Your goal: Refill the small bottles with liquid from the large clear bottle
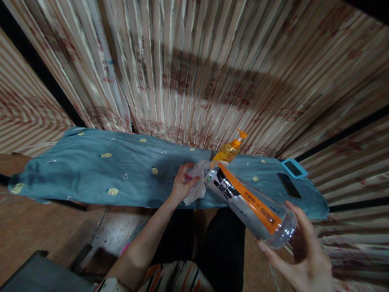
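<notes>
Before striped curtains (197, 65), blue cloth (100, 170) covers the surface; right hand (299, 251) cradles a bottle (249, 200), left hand (182, 182) clutches crumpled plastic (197, 178) hiding its cap.

On the counter (91, 170), the pump bottle (228, 151) stands behind the held bottle (249, 198); two phones (291, 176) lie right of it.

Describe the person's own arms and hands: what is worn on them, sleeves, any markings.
Both hands are bare, with no gloves, rings or watch in view. The left hand leads to a bare forearm; near the elbow a short sleeve begins, light with orange and dark streaks. The right hand shows only to the wrist, with no sleeve visible. Fingernails look plain.
</notes>
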